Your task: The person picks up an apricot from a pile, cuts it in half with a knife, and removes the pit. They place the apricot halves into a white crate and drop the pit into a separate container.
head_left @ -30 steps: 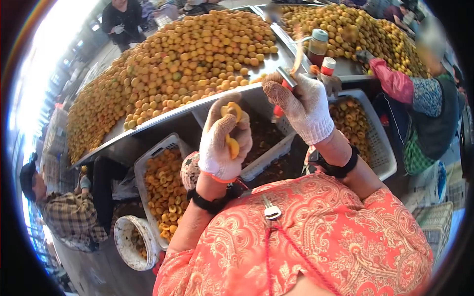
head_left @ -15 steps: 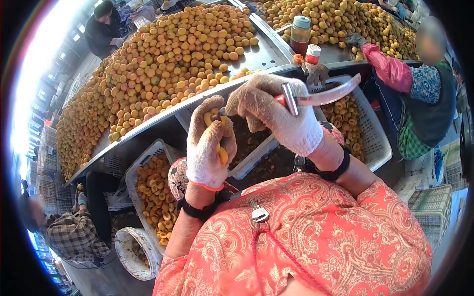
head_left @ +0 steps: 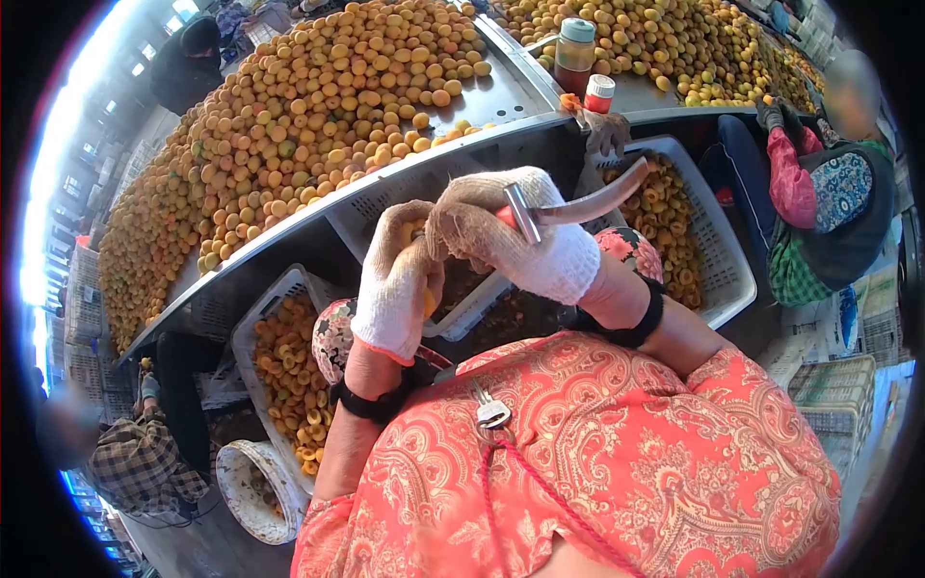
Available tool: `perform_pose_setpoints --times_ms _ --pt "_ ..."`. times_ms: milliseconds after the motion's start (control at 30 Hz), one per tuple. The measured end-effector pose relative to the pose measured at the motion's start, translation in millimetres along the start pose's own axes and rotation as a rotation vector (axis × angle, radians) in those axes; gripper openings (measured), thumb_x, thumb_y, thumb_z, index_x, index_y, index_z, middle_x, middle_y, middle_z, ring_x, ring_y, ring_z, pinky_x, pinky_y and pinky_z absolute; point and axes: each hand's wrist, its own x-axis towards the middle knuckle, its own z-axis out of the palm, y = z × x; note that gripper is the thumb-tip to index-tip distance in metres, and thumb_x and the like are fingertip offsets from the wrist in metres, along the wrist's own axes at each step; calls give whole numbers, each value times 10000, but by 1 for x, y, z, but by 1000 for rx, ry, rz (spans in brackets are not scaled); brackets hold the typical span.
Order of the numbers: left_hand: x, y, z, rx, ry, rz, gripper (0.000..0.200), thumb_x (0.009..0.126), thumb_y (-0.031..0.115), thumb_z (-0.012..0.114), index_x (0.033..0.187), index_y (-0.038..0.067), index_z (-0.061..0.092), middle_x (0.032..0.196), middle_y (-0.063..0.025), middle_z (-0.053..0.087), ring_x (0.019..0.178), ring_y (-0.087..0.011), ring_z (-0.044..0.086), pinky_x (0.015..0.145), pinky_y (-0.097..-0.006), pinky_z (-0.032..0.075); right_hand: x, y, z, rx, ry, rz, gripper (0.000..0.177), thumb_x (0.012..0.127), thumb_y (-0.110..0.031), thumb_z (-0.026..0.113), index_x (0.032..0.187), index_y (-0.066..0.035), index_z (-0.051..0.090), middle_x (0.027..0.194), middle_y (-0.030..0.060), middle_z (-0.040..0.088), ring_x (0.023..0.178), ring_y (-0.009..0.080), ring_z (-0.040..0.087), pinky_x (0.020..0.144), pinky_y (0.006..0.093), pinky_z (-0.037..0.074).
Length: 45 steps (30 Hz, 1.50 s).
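My left hand (head_left: 393, 284), in a stained white knit glove, is closed around an apricot (head_left: 414, 230). A second orange piece (head_left: 429, 304) shows by its lower fingers. My right hand (head_left: 515, 226), gloved too, grips a red-handled knife (head_left: 597, 204). Its curved blade points away to the right, past the back of the hand. Both hands meet above the gap in front of the metal table, and the right fingers cover most of the apricot. What the right fingertips do against the fruit is hidden.
Whole apricots (head_left: 318, 125) are heaped on the metal table. Crates of halved apricots stand left (head_left: 252, 332) and right (head_left: 723, 250). A white bucket (head_left: 231, 482) is lower left. A bottle (head_left: 575, 56), red jar (head_left: 599, 93) and glove (head_left: 607, 133) sit at the table edge. Co-workers sit either side.
My right hand has moved left and down, closing against my left hand, and the knife came with it. The co-worker at right has drawn a hand back from the heap.
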Motion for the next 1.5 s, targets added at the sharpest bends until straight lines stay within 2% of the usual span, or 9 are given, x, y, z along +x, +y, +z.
perform_pose_setpoints --times_ms 133,533,667,733,867,1033,1267,1400,1500 --pt "1 -7 -8 -128 -130 -51 297 916 88 538 1205 22 506 879 -33 536 619 -56 474 490 -172 361 0 3 -10 557 44 537 368 1010 -342 515 798 -52 595 780 64 661 504 90 508 427 222 358" --pt "35 -29 -4 -471 -202 -106 312 928 57 514 1240 55 511 790 -13 468 553 -75 409 450 -197 331 -7 55 1 1048 407 807 361 996 -400 501 773 -119 548 848 135 669 512 174 578 423 275 436" --pt "69 -62 -19 84 -20 20 266 956 37 515 1219 80 507 838 -53 546 608 -139 535 516 -230 434 -6 73 8 1101 681 891 285 981 -318 551 812 -88 545 783 125 669 453 206 555 367 324 435" --pt "86 -78 -33 928 -68 534 264 941 59 539 1202 77 500 897 -130 632 716 -292 650 609 -346 514 -5 85 8 997 773 933 294 968 -318 571 794 -81 546 779 127 668 428 193 538 356 318 425" --pt "119 -84 -67 1580 -68 222 198 913 252 586 1004 77 593 905 -203 661 868 -404 644 744 -500 516 -5 119 7 746 680 862 287 945 -321 617 825 -60 622 711 66 632 446 105 498 375 259 380" --pt "111 -45 -92 1453 126 293 151 893 205 581 905 76 660 881 -193 666 882 -401 638 768 -462 513 -32 167 10 173 356 1013 189 888 -228 683 818 -60 632 667 48 621 535 140 590 535 307 477" --pt "7 5 -248 1151 628 172 167 926 140 600 998 9 675 885 -152 699 776 -189 644 773 -318 508 -36 158 -4 249 315 1008 65 852 -98 680 883 -51 648 691 53 630 576 138 609 541 288 487" --pt "-70 20 -346 1633 845 -321 374 908 379 632 1084 51 666 946 -217 695 886 -352 678 827 -415 515 -29 141 -8 295 226 1072 93 891 -119 667 921 -41 626 697 58 632 606 159 626 513 309 507" --pt "-42 67 -299 1881 894 -156 422 896 395 639 1161 67 642 1095 -210 653 1006 -404 625 878 -457 496 -31 145 -2 266 239 952 158 928 -181 654 941 -31 606 706 70 644 624 173 643 539 323 513"
